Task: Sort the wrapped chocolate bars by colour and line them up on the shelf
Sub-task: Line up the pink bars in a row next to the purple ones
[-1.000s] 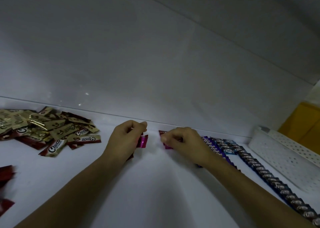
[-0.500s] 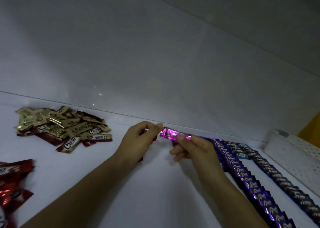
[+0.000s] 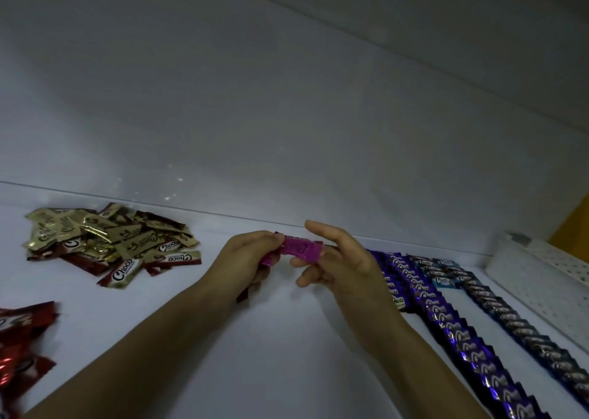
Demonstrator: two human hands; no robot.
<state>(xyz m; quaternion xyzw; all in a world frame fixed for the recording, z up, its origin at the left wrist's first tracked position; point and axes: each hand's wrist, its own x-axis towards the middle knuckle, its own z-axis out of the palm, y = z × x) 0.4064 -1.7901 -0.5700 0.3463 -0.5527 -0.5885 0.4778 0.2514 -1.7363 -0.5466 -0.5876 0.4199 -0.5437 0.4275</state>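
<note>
Step in hand: placing a sorted bar. The magenta bar [image 3: 301,249] is held off the shelf [image 3: 287,339] near the back wall. The left hand [image 3: 248,261] is curled round its left end and the right hand [image 3: 339,269] pinches its right end, index finger raised. (A dark wrapper end shows under the left hand; cannot tell what it is.) The purple row [image 3: 446,318] and dark blue row [image 3: 516,318] are laid out at right. The gold-and-brown pile [image 3: 111,243] and red wrappers [image 3: 22,332] lie unsorted at left. Next move, as I judge it: lay the bar flat just beside the purple row, parallel to it, then let go.
</note>
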